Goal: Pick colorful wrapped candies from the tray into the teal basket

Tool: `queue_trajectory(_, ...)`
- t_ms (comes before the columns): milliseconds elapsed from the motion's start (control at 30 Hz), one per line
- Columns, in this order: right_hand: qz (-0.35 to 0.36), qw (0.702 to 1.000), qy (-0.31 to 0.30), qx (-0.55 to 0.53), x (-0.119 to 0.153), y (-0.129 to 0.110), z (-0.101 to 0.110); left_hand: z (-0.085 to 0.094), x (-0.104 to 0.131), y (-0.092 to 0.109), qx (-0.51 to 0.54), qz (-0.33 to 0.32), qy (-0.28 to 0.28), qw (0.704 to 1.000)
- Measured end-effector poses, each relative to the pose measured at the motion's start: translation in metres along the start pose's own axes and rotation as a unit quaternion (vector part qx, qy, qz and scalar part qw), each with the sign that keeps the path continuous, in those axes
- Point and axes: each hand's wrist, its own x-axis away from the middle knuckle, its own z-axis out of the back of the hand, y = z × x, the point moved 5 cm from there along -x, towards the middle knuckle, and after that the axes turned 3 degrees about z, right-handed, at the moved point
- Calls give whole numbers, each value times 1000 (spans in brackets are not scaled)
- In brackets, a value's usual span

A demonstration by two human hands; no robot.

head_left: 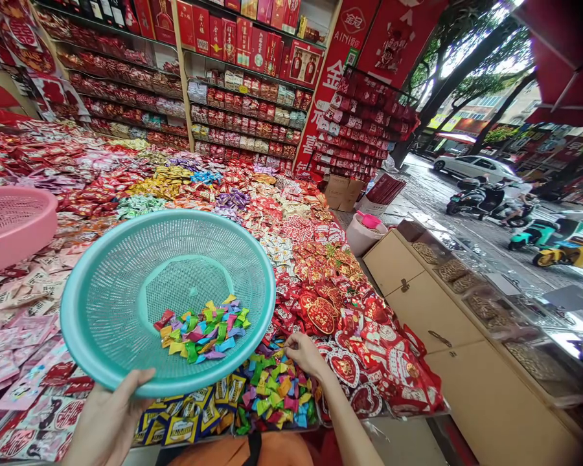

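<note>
My left hand [109, 414] grips the near rim of a round teal mesh basket [111, 310], thumb over the edge. The basket is tilted toward me. A small heap of colourful wrapped candies [206, 329] lies in its lower part. To the right of the basket, my right hand [301, 353] is at the back edge of a pile of the same bright candies [276, 391]. Its fingers are drawn together, and what they hold, if anything, is too small to make out. Yellow and navy packets [182, 427] lie below the basket.
A pink basket [14, 236] stands at the left on the candy-covered display. Red heart-shaped packets [344, 367] lie right of my right hand. Beyond are stocked shelves [245, 107], a white bucket [362, 236], a wooden cabinet [447, 323] and a street with scooters.
</note>
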Motion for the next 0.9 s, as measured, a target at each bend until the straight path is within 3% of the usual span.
queue_trajectory(200,6,1000,-1,-3,4,-7,3,2,-3,-3,3,-1,-24,1000)
queue_trajectory(333,19,1000,10,-3,10,-23,20,1,-1,-4,4,1,-24,1000)
queue_trajectory(533,65,996,64,-25,18,-77,74,2,-3,-7,2,4,-30,1000)
queue_trajectory(633,103,990,87,-51,14,-113,83,1,-4,-8,1,13,-21,1000)
queue_trajectory(733,153,983,81,-65,6,-149,63,-2,-3,-9,5,19,-10,1000)
queue_trajectory(900,227,972,18,-57,-2,-193,-1,-9,3,-11,7,23,-20,1000)
